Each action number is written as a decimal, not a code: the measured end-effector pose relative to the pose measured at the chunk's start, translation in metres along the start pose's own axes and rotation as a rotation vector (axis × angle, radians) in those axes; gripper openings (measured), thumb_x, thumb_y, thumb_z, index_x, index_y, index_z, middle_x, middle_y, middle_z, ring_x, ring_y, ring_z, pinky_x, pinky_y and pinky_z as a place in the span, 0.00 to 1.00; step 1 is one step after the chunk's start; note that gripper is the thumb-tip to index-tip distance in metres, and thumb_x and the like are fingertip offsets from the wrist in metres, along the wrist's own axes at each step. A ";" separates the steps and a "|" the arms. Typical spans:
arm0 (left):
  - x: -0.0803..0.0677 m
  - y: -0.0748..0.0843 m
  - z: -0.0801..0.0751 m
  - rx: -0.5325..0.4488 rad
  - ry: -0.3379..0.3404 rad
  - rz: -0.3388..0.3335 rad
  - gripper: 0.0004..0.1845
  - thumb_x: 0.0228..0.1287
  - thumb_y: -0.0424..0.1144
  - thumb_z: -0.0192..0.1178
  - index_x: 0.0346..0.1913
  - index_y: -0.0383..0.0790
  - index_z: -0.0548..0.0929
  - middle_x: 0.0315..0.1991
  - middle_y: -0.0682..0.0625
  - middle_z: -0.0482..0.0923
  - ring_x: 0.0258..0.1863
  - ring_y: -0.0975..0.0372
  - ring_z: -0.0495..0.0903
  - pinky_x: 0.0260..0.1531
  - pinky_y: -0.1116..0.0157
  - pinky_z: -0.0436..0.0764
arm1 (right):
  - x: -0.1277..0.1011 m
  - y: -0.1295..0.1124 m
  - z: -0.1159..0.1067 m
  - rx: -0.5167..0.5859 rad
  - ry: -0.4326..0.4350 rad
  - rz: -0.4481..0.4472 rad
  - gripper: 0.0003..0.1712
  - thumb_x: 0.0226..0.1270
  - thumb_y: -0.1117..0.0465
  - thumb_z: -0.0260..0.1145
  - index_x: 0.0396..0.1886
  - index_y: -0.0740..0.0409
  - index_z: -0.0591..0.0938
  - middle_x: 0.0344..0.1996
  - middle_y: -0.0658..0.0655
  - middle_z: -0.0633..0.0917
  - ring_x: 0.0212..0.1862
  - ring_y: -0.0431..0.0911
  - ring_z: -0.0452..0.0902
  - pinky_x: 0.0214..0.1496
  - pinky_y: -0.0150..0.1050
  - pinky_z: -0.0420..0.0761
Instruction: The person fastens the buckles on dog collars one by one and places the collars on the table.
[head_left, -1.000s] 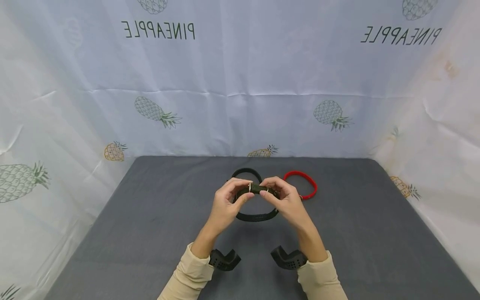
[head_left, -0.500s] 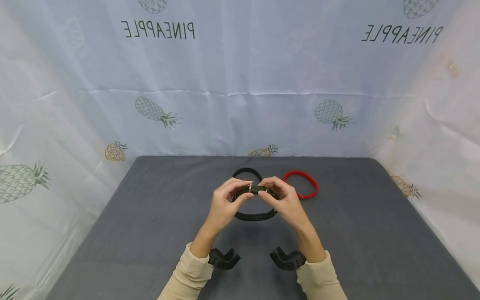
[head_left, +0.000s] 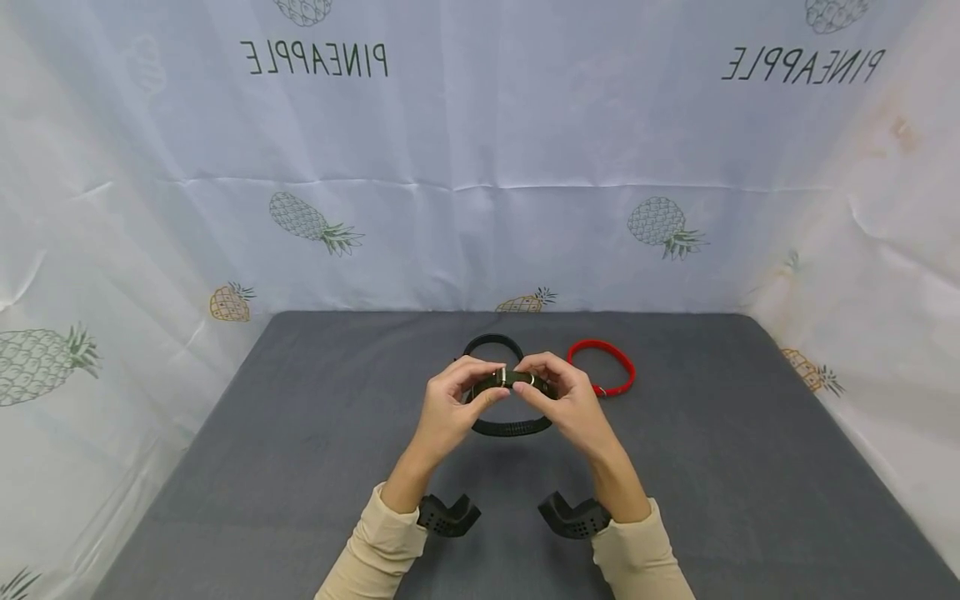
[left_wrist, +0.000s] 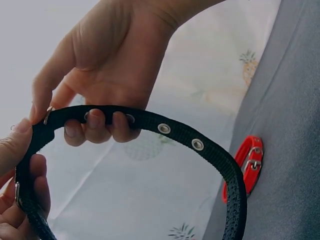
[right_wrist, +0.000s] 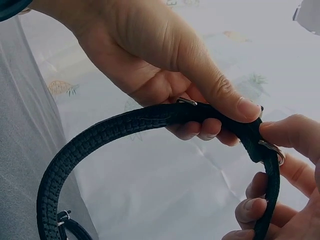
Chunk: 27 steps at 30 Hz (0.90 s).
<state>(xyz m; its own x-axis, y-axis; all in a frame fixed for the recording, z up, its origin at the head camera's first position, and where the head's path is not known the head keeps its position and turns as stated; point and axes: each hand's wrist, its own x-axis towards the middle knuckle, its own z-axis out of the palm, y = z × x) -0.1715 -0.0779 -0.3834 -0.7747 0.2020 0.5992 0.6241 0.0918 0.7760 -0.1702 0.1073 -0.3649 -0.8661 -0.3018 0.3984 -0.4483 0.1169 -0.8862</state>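
A dark green-black pet collar [head_left: 512,428], held up as a loop, hangs between both hands. My left hand [head_left: 450,407] pinches it near a metal buckle, thumb on one side and fingers curled on the other. On the right, my right hand [head_left: 568,403] pinches the strap beside a metal ring. The left wrist view shows metal-rimmed holes along the strap [left_wrist: 181,136], with the left fingers wrapped over it. Braided texture shows on the collar [right_wrist: 102,131] in the right wrist view. Both thumbs sit close together at the buckle end.
A red collar [head_left: 628,367] lies on the grey table [head_left: 315,467] behind the right hand. Another black collar [head_left: 491,338] lies behind the hands, partly hidden. A white pineapple-print curtain [head_left: 480,233] surrounds the table at the back and sides.
Both hands stay almost in place, gripping the same collar. Its lower loop has risen slightly, and the buckle end has shifted a little to the right.
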 end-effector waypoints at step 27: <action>0.002 0.000 -0.006 -0.017 -0.036 0.002 0.14 0.61 0.27 0.63 0.50 0.29 0.81 0.43 0.36 0.80 0.45 0.73 0.80 0.49 0.71 0.82 | 0.000 -0.002 -0.005 -0.039 0.020 0.031 0.10 0.64 0.67 0.65 0.44 0.62 0.80 0.30 0.47 0.78 0.32 0.37 0.70 0.36 0.31 0.72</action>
<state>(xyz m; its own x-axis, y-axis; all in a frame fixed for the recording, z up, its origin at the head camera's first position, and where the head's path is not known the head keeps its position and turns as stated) -0.1734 -0.0829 -0.3808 -0.7690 0.2371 0.5937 0.6238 0.0748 0.7780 -0.1704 0.1117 -0.3620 -0.8838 -0.2790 0.3755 -0.4289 0.1627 -0.8886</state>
